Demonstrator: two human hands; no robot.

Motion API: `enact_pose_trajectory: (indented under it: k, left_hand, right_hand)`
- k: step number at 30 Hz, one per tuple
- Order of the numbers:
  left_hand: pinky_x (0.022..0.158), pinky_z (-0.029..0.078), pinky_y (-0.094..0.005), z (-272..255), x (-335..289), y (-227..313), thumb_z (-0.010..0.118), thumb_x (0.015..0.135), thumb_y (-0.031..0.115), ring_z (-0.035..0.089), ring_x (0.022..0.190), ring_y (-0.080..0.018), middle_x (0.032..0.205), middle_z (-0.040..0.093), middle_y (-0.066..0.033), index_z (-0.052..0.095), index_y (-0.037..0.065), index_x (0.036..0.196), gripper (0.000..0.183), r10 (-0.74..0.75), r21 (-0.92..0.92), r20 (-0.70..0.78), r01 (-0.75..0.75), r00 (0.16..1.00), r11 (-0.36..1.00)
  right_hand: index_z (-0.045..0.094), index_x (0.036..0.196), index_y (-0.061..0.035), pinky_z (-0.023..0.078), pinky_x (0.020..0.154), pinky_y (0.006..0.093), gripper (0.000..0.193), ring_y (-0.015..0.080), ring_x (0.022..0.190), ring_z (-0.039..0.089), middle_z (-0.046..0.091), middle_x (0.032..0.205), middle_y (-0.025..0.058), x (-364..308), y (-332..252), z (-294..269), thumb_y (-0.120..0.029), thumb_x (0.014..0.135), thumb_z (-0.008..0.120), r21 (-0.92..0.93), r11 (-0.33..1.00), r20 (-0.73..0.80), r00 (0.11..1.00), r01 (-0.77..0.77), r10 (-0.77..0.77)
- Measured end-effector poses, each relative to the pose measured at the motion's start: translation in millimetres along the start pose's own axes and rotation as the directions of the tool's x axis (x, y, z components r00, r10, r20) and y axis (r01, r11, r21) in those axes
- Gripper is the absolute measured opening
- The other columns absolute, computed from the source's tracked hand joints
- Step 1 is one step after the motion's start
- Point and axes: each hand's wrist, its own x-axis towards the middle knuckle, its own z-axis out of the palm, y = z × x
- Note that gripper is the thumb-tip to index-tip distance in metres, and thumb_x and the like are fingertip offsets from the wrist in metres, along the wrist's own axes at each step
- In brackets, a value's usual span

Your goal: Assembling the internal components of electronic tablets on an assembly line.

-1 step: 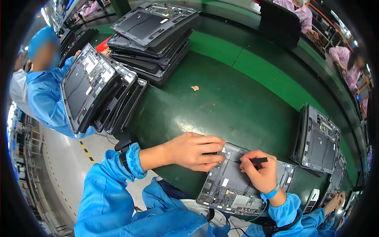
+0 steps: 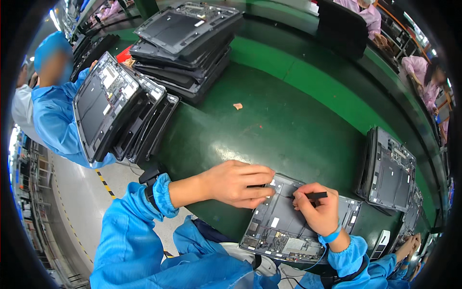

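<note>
An opened tablet-like device (image 2: 284,224) lies on the green table before me, its dark battery area and circuit board facing up. My left hand (image 2: 240,185) is at its upper left edge, fingers bent and fingertips on that edge; the thumb is hidden. Over the upper middle of the device, my right hand (image 2: 315,209) is closed around a short black pen-like tool (image 2: 316,196). The tool's thin tip points left, close to the device's surface; I cannot tell whether it touches. A blue wrist strap (image 2: 331,235) with a cord circles my right wrist.
Stacks of similar opened devices stand at the far left (image 2: 187,33), left (image 2: 108,106) and right (image 2: 390,168). A small orange-brown scrap (image 2: 237,106) lies on the table (image 2: 288,139). A co-worker in blue (image 2: 57,111) is beside the left stack. Another person's hands (image 2: 408,248) are at lower right.
</note>
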Motion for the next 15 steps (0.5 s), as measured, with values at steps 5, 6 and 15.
enact_pose_trajectory:
  k: [5, 6, 15]
  left_hand:
    - [0.063, 0.059, -0.0286, -0.5, 0.7, -5.1, 0.072, 0.082, 0.020, 0.068, 0.105, -0.0194, 0.105, 0.065, -0.0033, 0.073, 0.015, 0.101, 0.020, 0.027, 0.016, -0.018, -0.027, 0.999, 1.000]
    - [0.062, 0.059, -0.0285, 0.0, -0.6, -4.0, 0.071, 0.083, 0.021, 0.067, 0.106, -0.0193, 0.106, 0.064, -0.0036, 0.073, 0.014, 0.101, 0.020, 0.021, 0.003, -0.003, -0.021, 1.000, 1.000]
    - [0.056, 0.057, -0.0288, -4.2, -0.1, -2.8, 0.072, 0.084, 0.023, 0.066, 0.105, -0.0192, 0.110, 0.064, -0.0048, 0.074, 0.018, 0.101, 0.018, -0.023, -0.051, 0.048, 0.025, 0.999, 0.998]
  right_hand:
    - [0.069, 0.090, 0.0037, 0.056, 0.064, 0.0232, 0.005, 0.0107, 0.073, 0.069, 0.072, 0.080, 0.0085, 5.6, -9.5, -2.8, -0.001, 0.089, 0.068, 0.020, 1.000, 0.021, 1.000, -0.022, 0.022]
    - [0.069, 0.090, 0.0037, 0.055, 0.064, 0.0232, 0.005, 0.0105, 0.073, 0.069, 0.072, 0.079, 0.0082, 4.8, -8.9, -2.0, -0.001, 0.089, 0.068, 0.006, 1.000, 0.037, 0.999, -0.014, 0.013]
    - [0.069, 0.087, 0.0021, 0.051, 0.058, 0.0226, 0.007, 0.0077, 0.065, 0.064, 0.070, 0.076, 0.0060, 0.0, -6.8, -5.5, -0.004, 0.086, 0.071, -0.073, 0.996, 0.027, 0.999, -0.045, 0.047]
